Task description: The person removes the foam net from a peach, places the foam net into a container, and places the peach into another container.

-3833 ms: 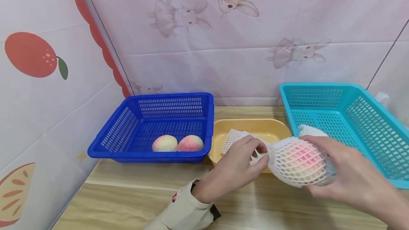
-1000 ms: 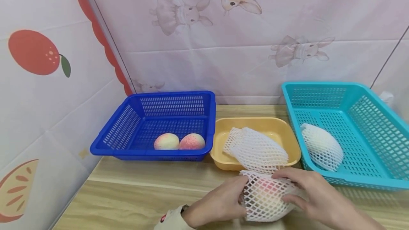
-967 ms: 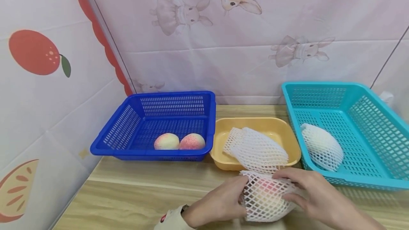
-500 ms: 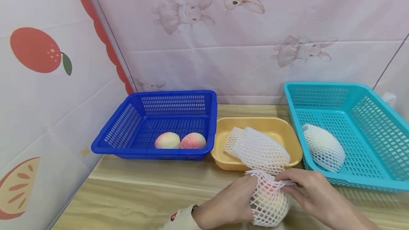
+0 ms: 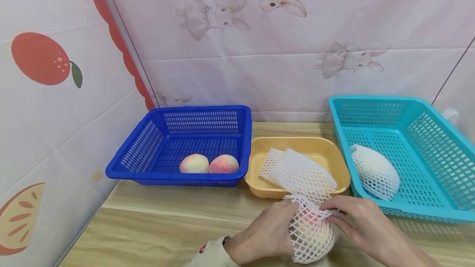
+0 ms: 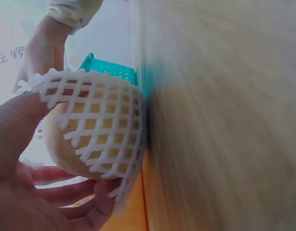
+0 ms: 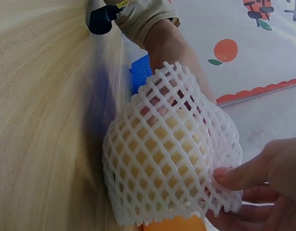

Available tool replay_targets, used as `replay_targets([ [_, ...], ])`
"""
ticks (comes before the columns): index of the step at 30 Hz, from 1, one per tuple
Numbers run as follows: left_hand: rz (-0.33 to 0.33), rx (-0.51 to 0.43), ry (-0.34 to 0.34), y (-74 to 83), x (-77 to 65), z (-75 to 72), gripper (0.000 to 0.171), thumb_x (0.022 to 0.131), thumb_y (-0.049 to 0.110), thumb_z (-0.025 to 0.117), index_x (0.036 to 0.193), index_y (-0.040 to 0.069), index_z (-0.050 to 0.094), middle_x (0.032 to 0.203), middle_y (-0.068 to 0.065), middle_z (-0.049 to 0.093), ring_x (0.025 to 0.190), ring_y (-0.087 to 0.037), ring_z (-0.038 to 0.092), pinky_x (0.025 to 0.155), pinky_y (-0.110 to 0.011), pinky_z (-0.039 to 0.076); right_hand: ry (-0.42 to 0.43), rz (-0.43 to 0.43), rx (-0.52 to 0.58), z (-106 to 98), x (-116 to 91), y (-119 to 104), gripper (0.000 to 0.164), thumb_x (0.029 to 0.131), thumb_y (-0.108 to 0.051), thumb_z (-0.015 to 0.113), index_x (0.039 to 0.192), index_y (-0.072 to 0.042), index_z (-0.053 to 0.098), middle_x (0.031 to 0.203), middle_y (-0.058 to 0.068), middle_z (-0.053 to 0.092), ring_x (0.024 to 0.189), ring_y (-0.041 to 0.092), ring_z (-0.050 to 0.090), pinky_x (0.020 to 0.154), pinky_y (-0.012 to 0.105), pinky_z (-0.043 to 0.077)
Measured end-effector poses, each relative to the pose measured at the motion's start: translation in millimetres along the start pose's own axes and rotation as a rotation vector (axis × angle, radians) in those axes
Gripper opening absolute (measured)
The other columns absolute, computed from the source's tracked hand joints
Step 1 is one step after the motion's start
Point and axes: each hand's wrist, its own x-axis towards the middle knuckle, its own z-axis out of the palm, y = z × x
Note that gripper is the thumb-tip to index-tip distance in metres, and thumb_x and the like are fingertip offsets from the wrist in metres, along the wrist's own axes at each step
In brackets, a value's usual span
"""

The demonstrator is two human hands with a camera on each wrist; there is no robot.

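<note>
A pink and yellow peach (image 5: 311,235) sits low over the tabletop inside a white foam fruit net (image 5: 315,247), in front of the yellow tray. My left hand (image 5: 268,233) holds the peach from the left; in the left wrist view its fingers (image 6: 61,190) curl under the fruit and the thumb lies along the net's edge. On the other side my right hand (image 5: 367,220) pinches a gathered fold of the net between thumb and fingers. The right wrist view shows the foam mesh (image 7: 157,159) stretched over most of the peach.
A blue basket (image 5: 128,166) at left holds two bare peaches (image 5: 209,164). Spare foam nets (image 5: 300,172) lie in the yellow tray (image 5: 259,190), one overhanging its front. The teal basket (image 5: 419,211) at right contains a netted peach (image 5: 375,172). Printed walls stand behind and left.
Both hands have come down from above the tray with the netted peach. My right hand has moved from the peach to a fold of the net; the left now holds the fruit.
</note>
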Motion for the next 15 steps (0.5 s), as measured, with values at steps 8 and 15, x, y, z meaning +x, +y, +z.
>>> replay_targets([
  [8, 0.029, -0.001, 0.108, -2.9, -3.8, -6.3, 0.051, 0.052, 0.02, 0.087, 0.092, 0.014, 0.057, 0.083, 0.012, 0.054, 0.078, 0.002, 0.05, 0.071, -0.009, 0.041, 0.074, 0.001, -0.011, -5, 3, -3, 0.049, 0.058, 0.012, 0.081, 0.094, -0.018, 0.071, 0.087, -0.008, 0.07, 0.076, 0.002, 0.064, 0.062, 0.008, 0.045],
  [15, 0.068, -0.115, 0.188, -10.7, -11.0, -17.4, 0.072, 0.055, 0.027, 0.088, 0.119, 0.011, 0.059, 0.103, 0.008, 0.066, 0.089, 0.004, 0.055, 0.079, -0.01, 0.044, 0.103, 0.017, -0.075, -14, 6, -3, 0.049, 0.055, 0.013, 0.082, 0.093, -0.017, 0.072, 0.087, -0.008, 0.07, 0.078, 0.004, 0.066, 0.065, 0.007, 0.045],
])
